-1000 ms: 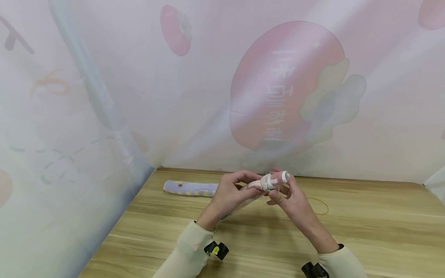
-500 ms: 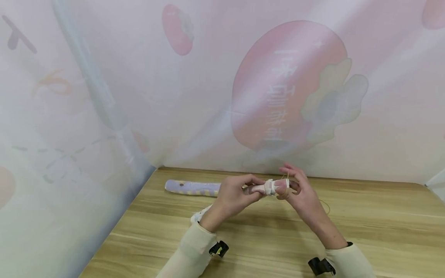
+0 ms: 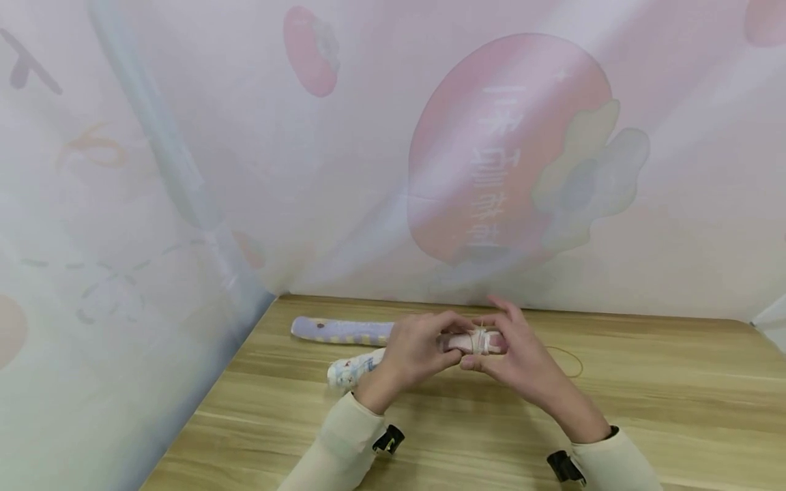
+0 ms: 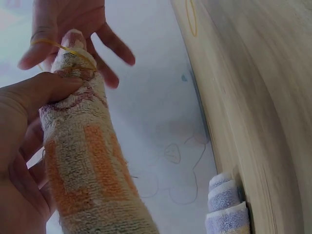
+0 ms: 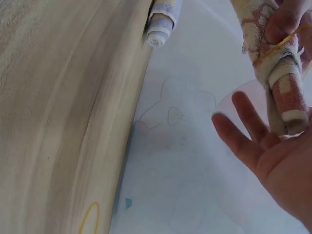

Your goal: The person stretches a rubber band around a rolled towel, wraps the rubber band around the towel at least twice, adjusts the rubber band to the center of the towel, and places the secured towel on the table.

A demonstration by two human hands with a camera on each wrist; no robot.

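Observation:
My left hand (image 3: 417, 349) grips a rolled pink, orange and white towel (image 3: 475, 341) just above the wooden table (image 3: 645, 409), the thumb pressed on the roll (image 4: 83, 161). A yellow rubber band (image 4: 63, 47) stretches from the roll's end to a finger of my right hand (image 3: 518, 358). That hand (image 5: 273, 161) has its other fingers spread and straight around the towel's end (image 5: 282, 97). The roll's other end (image 3: 350, 368) pokes out left of my left wrist.
A rolled purple and yellow towel (image 3: 340, 331) lies along the table's back edge, also seen in both wrist views (image 4: 226, 204) (image 5: 161, 22). A second rubber band (image 3: 565, 361) lies on the table to the right. A printed curtain (image 3: 393, 150) closes off the back and left.
Both hands have lowered the towel roll toward the table and levelled it. The right hand has drawn the rubber band over the roll's end and spread its fingers.

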